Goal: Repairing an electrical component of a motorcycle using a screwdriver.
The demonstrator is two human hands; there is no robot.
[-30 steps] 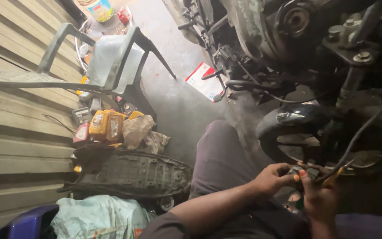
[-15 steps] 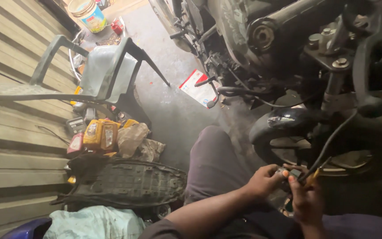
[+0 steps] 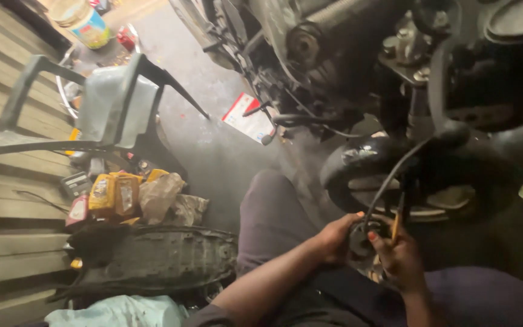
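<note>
Hands (image 3: 370, 245) grip round part (image 3: 358, 239) beside wheel (image 3: 394, 181).

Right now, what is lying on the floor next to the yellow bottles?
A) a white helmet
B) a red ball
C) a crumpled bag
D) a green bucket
C: a crumpled bag sits right beside the yellow bottles on the floor, left of the person's knee; no ball, helmet or green bucket shows there.
</note>
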